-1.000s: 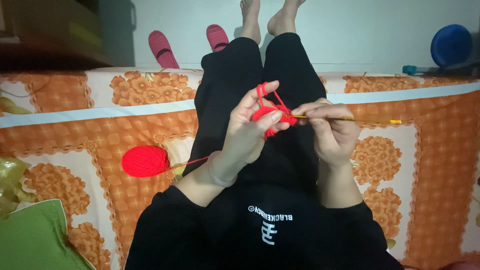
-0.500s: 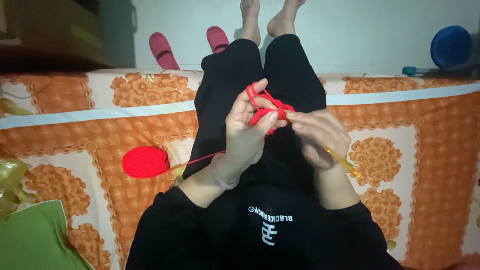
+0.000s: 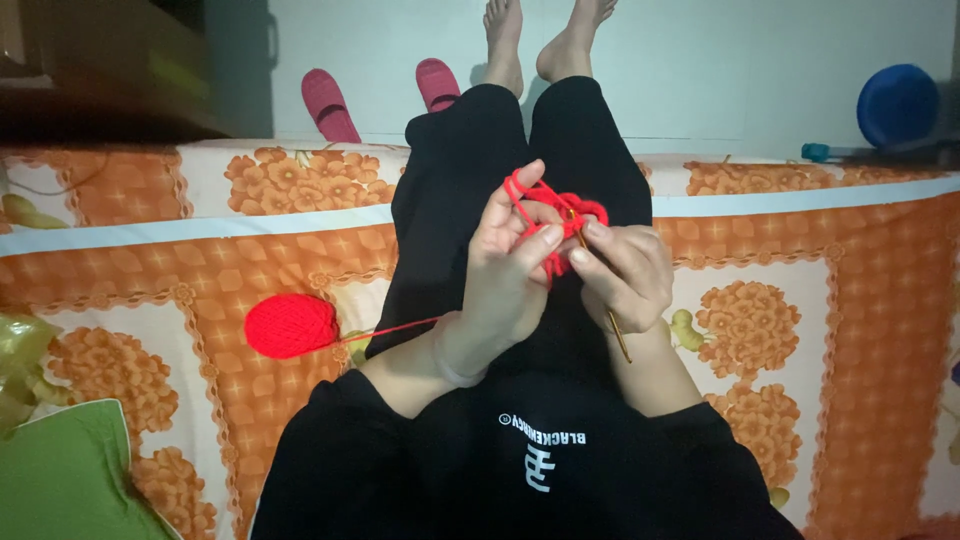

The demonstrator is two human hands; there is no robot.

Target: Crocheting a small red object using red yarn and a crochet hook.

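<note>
- Two hands meet over the lap: left hand [image 3: 505, 270], fingers closed on a small red crochet piece [image 3: 570, 215], yarn looped over them.
- Right hand [image 3: 625, 275]: closed grip on a golden crochet hook [image 3: 617, 335], tip at the piece.
- Red yarn ball [image 3: 291, 325]: on the orange floral bedspread [image 3: 820, 300], left of the legs.
- Pink slippers [image 3: 330, 100]: on the floor beyond the bed.

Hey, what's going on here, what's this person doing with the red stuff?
A person sitting on an orange floral bedspread is crocheting. The left hand holds a small red crochet piece, with red yarn looped over its fingers. The right hand holds a thin golden crochet hook, its tip at the piece. A strand runs from the hands to a red yarn ball lying on the bedspread by the left arm.
</note>
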